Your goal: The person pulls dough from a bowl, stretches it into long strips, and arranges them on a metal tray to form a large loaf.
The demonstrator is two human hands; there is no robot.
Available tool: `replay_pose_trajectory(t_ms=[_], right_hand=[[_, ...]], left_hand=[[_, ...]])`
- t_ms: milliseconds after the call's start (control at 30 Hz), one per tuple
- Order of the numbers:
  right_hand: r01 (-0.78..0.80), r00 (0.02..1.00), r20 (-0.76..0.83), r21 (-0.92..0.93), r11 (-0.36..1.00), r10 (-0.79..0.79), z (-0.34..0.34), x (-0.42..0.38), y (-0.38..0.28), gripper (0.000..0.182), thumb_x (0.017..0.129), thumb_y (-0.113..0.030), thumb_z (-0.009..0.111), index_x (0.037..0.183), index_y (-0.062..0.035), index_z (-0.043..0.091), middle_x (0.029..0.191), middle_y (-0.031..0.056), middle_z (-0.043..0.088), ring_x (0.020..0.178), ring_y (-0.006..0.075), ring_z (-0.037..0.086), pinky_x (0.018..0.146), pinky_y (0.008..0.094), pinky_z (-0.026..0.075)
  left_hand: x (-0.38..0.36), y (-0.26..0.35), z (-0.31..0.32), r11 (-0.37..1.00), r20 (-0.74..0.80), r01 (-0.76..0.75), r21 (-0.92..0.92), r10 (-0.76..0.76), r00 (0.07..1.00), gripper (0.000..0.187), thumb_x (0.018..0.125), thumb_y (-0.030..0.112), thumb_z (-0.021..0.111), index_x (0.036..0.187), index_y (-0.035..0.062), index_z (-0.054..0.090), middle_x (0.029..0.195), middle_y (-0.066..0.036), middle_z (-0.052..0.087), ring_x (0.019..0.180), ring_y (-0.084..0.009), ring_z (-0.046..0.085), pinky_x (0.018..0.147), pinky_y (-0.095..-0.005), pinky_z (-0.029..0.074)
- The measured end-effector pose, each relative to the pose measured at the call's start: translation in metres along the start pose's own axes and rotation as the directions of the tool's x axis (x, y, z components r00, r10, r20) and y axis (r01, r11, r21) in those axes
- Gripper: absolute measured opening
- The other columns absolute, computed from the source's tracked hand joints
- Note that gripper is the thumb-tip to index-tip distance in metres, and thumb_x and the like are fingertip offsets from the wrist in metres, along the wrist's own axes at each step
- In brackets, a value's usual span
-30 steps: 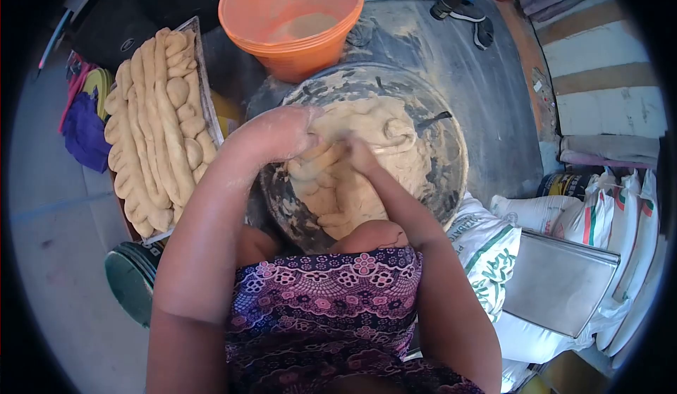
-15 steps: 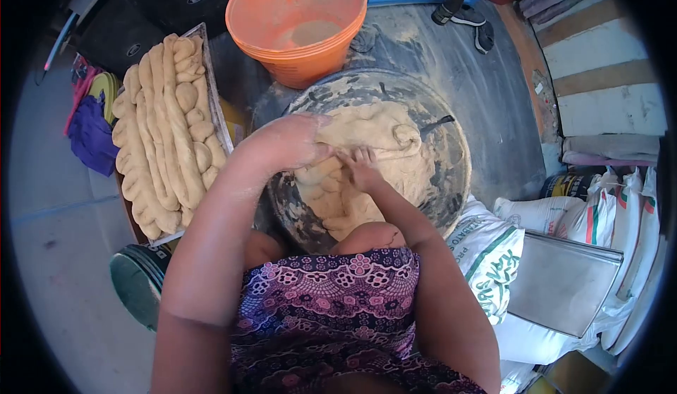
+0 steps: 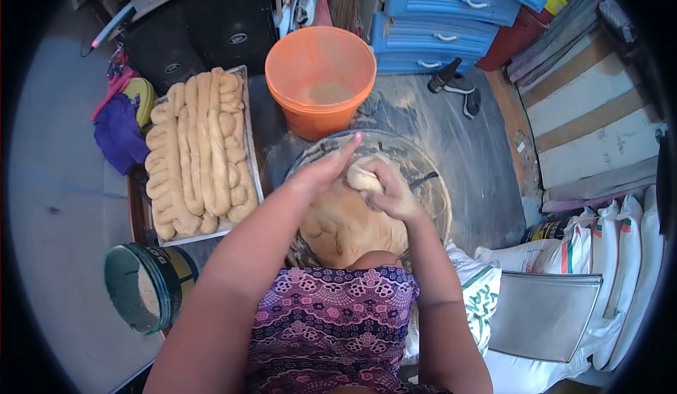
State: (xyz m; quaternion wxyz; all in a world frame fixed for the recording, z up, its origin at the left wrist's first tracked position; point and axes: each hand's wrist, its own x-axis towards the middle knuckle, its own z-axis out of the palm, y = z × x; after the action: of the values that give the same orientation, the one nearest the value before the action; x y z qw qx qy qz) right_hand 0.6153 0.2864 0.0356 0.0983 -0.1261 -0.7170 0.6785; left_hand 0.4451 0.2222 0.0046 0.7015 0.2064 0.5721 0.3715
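Observation:
A small lump of dough [image 3: 362,177] is held in my right hand [image 3: 396,195], whose fingers wrap round it above the basin. My left hand [image 3: 328,170] is just left of the lump, its fingers stretched out and its palm turned toward the right hand. It holds nothing that I can see. Below both hands, a large mass of dough [image 3: 352,228] fills much of a wide, round, dark basin [image 3: 438,207] with a flour-dusted rim and wall.
Braided and rolled dough [image 3: 201,147] covers a tray [image 3: 250,151] at left. An orange bucket [image 3: 321,112] stands behind the basin, a dark green bucket [image 3: 116,292] at lower left. Blue drawers [image 3: 444,34], a bottle [image 3: 444,75], shoes [image 3: 471,99], white sacks [image 3: 599,274] and a metal sheet [image 3: 546,316] are around.
Both hands have lifted off the dough in the basin. The right hand now holds a small lump and the left hand has opened beside it. My view has tilted up.

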Motion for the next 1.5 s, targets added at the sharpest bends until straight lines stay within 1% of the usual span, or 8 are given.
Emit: replay_pose_trajectory(t_ms=[367, 700, 867, 967, 1033, 1100, 1333, 1500], right_hand=[[0.333, 0.797, -0.581, 0.194, 0.923, -0.165, 0.010, 0.003, -0.020, 0.072, 0.087, -0.037, 0.054, 0.138, -0.0015, 0.017, 0.128, 0.0190, 0.039, 0.115, 0.0239, 0.040, 0.093, 0.0384, 0.035], [0.181, 0.777, -0.462, -0.486, 0.855, -0.427, 0.042, 0.041, -0.023, 0.069, 0.093, -0.049, 0.033, 0.141, -0.0013, 0.019, 0.145, 0.0180, 0.022, 0.133, 0.0263, 0.022, 0.108, 0.0352, 0.017], [-0.006, 0.647, -0.703, -0.391, 0.920, -0.294, -0.010, 0.046, -0.010, 0.069, 0.093, -0.051, 0.026, 0.143, -0.0057, 0.013, 0.149, 0.0161, 0.009, 0.138, 0.0271, 0.008, 0.110, 0.0379, 0.007], [0.144, 0.768, -0.553, -0.340, 0.929, -0.322, 0.037, 0.017, -0.057, 0.070, 0.093, -0.052, 0.027, 0.143, -0.0060, 0.011, 0.150, 0.0139, 0.007, 0.138, 0.0255, 0.008, 0.111, 0.0371, 0.008], [-0.046, 0.548, -0.695, -0.581, 0.813, -0.465, 0.034, 0.012, -0.096, 0.067, 0.093, -0.049, 0.031, 0.139, -0.0007, 0.024, 0.143, 0.0182, 0.026, 0.127, 0.0278, 0.035, 0.102, 0.0374, 0.029], [0.439, 0.377, -0.816, -0.259, 0.860, -0.438, 0.043, 0.018, -0.124, 0.058, 0.094, -0.042, 0.035, 0.132, 0.0024, 0.035, 0.138, 0.0180, 0.034, 0.120, 0.0276, 0.042, 0.098, 0.0372, 0.035], [-0.173, 0.985, -0.066, -0.443, 0.880, 0.160, 0.028, 0.032, 0.055, 0.042, 0.075, -0.016, 0.065, 0.112, -0.0009, 0.051, 0.102, 0.0144, 0.059, 0.094, 0.0256, 0.057, 0.087, 0.0389, 0.043], [-0.258, 0.934, -0.183, 0.243, 0.935, 0.306, 0.036, 0.038, 0.001, 0.015, 0.078, -0.014, 0.061, 0.088, -0.0060, 0.054, 0.067, 0.0041, 0.055, 0.063, 0.0166, 0.056, 0.064, 0.0313, 0.047]], left_hand=[[-0.023, 0.035, 0.071, 0.745, -0.008, -0.369, -0.556, 0.439, 0.899, 0.044, 0.088, 0.045, 0.050, 0.116, 0.0099, 0.050, 0.098, -0.007, 0.058, 0.085, -0.0166, 0.056, 0.073, -0.0278, 0.047], [-0.049, 0.048, 0.068, 0.483, -0.261, -0.508, -0.713, 0.490, 0.832, 0.074, 0.087, 0.059, 0.040, 0.138, 0.0073, 0.027, 0.128, -0.010, 0.042, 0.117, -0.0212, 0.041, 0.099, -0.0313, 0.032], [-0.039, 0.043, 0.092, 0.596, -0.127, -0.790, -0.145, 0.780, 0.612, 0.074, 0.089, 0.051, 0.046, 0.140, 0.0023, 0.021, 0.130, -0.010, 0.040, 0.118, -0.0184, 0.040, 0.100, -0.0310, 0.030], [-0.054, 0.052, 0.088, 0.564, -0.164, -0.777, -0.277, 0.769, 0.617, 0.053, 0.082, 0.043, 0.060, 0.111, 0.0009, 0.046, 0.098, -0.009, 0.054, 0.092, -0.0170, 0.052, 0.080, -0.0315, 0.042], [-0.065, 0.070, 0.093, 0.498, -0.272, -0.855, -0.144, 0.811, 0.519, 0.038, 0.076, 0.035, 0.067, 0.088, 0.0016, 0.053, 0.077, -0.007, 0.057, 0.075, -0.0157, 0.054, 0.066, -0.0323, 0.045], [-0.107, 0.104, 0.105, 0.465, -0.176, -0.873, -0.148, 0.856, 0.486, 0.028, 0.071, 0.023, 0.068, 0.074, 0.0010, 0.051, 0.069, -0.006, 0.053, 0.068, -0.0142, 0.051, 0.060, -0.0335, 0.043], [-0.195, 0.298, 0.072, -0.130, -0.700, -0.984, 0.118, 0.692, -0.175, 0.040, 0.073, 0.008, 0.067, 0.101, 0.0045, 0.038, 0.091, -0.011, 0.050, 0.088, -0.0216, 0.048, 0.074, -0.0364, 0.045], [-0.328, 0.217, -0.037, 0.331, -0.133, -0.906, 0.263, 0.943, 0.306, 0.024, 0.075, 0.025, 0.067, 0.076, 0.0029, 0.059, 0.057, -0.006, 0.051, 0.046, -0.0156, 0.049, 0.042, -0.0315, 0.041]])
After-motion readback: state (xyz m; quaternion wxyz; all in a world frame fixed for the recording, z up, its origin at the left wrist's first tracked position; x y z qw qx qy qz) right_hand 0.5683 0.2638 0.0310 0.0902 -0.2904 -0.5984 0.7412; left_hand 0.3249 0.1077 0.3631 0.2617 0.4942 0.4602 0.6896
